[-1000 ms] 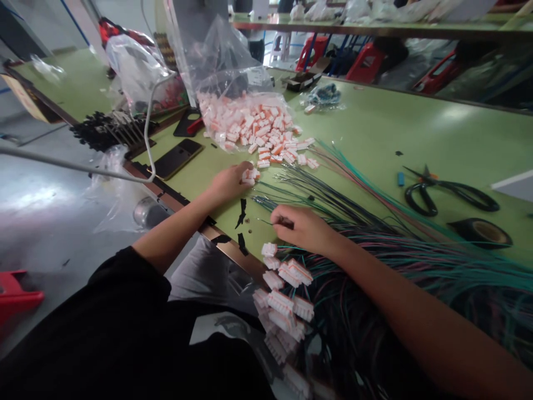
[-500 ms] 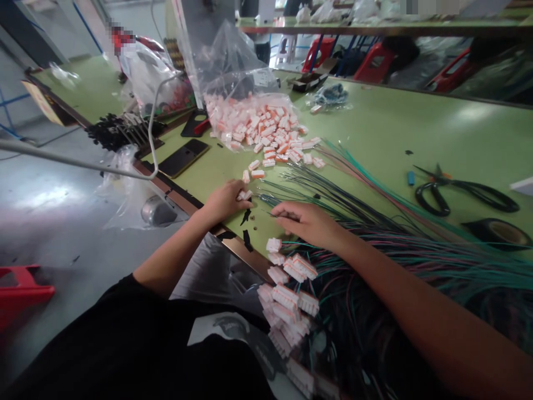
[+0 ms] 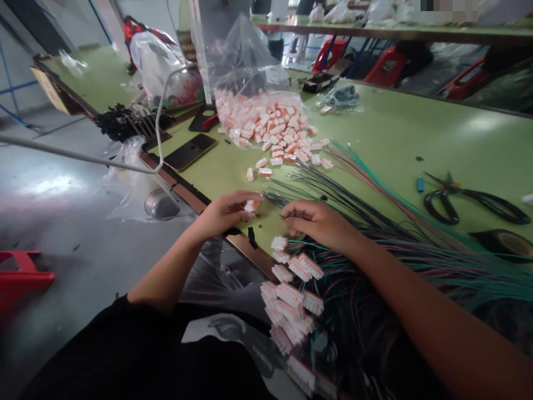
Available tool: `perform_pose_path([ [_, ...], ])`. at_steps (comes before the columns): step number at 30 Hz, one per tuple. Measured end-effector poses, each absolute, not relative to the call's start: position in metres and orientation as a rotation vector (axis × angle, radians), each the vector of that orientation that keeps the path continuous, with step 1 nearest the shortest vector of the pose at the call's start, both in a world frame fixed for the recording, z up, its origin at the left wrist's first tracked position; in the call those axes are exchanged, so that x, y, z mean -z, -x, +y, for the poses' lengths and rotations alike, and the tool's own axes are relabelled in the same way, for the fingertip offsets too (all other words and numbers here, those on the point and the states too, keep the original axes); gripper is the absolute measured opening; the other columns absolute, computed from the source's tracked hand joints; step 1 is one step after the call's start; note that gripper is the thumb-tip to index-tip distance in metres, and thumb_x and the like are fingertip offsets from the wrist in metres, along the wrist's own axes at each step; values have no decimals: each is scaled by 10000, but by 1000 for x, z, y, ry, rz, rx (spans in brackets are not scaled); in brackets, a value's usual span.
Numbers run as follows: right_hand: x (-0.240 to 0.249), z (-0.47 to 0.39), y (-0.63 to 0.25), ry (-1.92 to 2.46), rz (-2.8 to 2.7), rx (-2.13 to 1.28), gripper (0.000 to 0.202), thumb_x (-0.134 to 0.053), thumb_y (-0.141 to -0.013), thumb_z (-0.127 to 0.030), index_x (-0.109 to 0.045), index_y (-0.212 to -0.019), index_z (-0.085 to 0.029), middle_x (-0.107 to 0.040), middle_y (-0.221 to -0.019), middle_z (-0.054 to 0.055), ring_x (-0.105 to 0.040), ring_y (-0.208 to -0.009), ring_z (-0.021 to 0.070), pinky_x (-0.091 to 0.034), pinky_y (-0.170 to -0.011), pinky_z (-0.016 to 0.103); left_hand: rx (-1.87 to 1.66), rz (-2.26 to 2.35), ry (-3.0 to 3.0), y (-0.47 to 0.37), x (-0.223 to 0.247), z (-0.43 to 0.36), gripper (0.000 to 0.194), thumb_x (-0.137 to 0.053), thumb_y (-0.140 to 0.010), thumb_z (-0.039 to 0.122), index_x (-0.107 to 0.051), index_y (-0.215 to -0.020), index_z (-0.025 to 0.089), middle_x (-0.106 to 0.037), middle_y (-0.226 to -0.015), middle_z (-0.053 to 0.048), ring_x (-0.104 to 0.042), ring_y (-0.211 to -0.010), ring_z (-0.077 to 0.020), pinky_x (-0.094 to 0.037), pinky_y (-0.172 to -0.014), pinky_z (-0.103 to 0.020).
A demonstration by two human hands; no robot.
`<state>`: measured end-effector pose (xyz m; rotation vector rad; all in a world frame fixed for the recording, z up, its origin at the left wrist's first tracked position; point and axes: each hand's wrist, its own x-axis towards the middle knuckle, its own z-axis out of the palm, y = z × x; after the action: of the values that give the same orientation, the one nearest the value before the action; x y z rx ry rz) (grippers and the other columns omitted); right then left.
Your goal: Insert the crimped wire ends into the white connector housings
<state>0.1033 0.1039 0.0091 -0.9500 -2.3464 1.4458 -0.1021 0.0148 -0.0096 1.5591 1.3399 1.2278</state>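
Observation:
My left hand (image 3: 227,213) is closed on a small white and orange connector housing (image 3: 251,206) near the table's front edge. Just to its right, my right hand (image 3: 318,222) pinches the end of a thin dark wire (image 3: 282,216); the rest of that wire is hidden by the hand. A fan of dark green wires (image 3: 328,186) lies behind my right hand. Below my right forearm, wired connectors (image 3: 290,296) hang in a cluster at the table edge. Loose connectors (image 3: 275,125) spill from a clear plastic bag (image 3: 239,61) beyond my hands.
Black-handled scissors (image 3: 443,203), a blue bit (image 3: 420,184) and a roll of black tape (image 3: 506,244) lie at the right. At the left are a phone (image 3: 191,151) and a bent grey rod (image 3: 160,128). Black tape scraps (image 3: 252,237) stick near the front edge.
My left hand has lifted the connector off the table and moved it right, closer to my right hand. One loose connector beside it now stands free. The view has shifted slightly.

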Motion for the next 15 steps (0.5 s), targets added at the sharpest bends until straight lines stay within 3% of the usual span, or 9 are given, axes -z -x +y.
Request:
perform_pose_path([
  [4,-16,98,-103,975,-2382,-1419,109,-520,-697,-277,-574,-749,-198,-521,-534,-43,-479,-500,100,-364,-508,256,-1211,1104,-1250,82,15,5,318,-648,-712,163,-671,-1029,181,-690,-910,-56,-647,-763,-144,-524,-728,-292],
  [10,-19,95,-101,942,-2438,-1301,92,-543,-676,-276,-567,-656,-190,-525,-564,-37,-460,-534,90,-341,-523,243,-1291,892,-976,67,24,10,244,-670,-707,177,-669,-951,178,-665,-799,-24,-645,-761,-136,-535,-752,-297],
  [15,-19,94,-101,980,-2391,-1270,83,-544,-675,-269,-581,-685,-195,-531,-572,-35,-449,-524,91,-334,-518,247,-1321,843,-879,64,30,15,435,-698,-636,103,-591,-1042,216,-640,-912,-13,-628,-736,-114,-541,-724,-273],
])
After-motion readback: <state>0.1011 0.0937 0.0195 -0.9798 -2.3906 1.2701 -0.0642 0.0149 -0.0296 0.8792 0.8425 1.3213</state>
